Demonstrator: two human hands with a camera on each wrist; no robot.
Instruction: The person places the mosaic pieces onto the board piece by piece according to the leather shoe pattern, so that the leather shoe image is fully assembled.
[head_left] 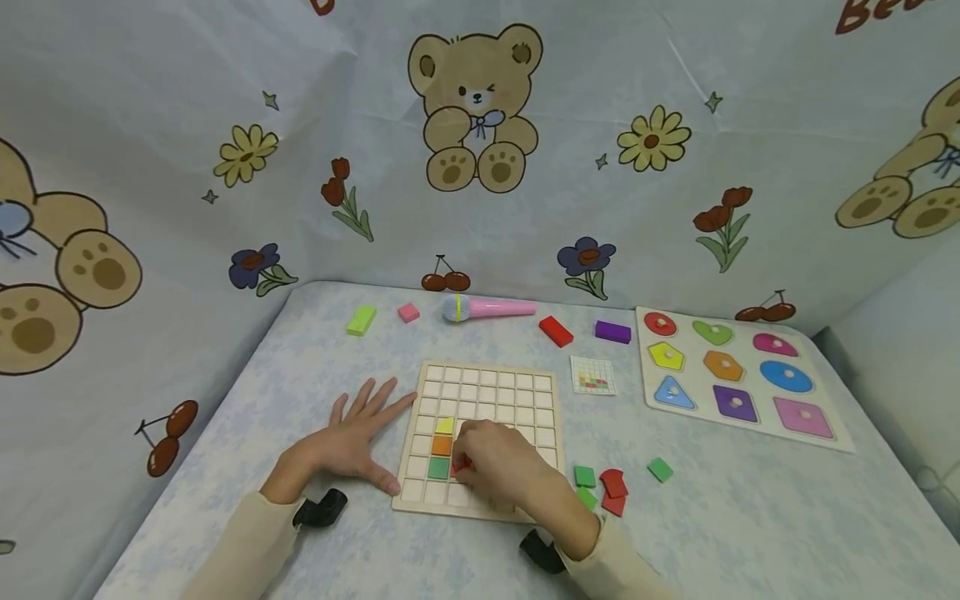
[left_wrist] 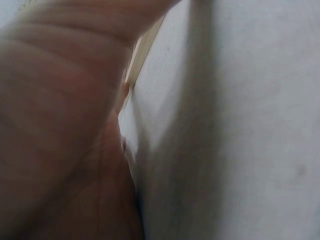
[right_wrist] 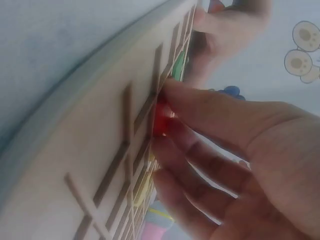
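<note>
Head view, lower centre: left hand lies flat, fingers spread, bracing the pale wooden grid board while right hand pinches a small red square tile over a cell.

The left hand lay flat, palm down, fingers spread and straight, its cream sleeve angling in from the lower left. The right hand hunched forward, fingertips curled in a pinch, wrist bent low.
</note>
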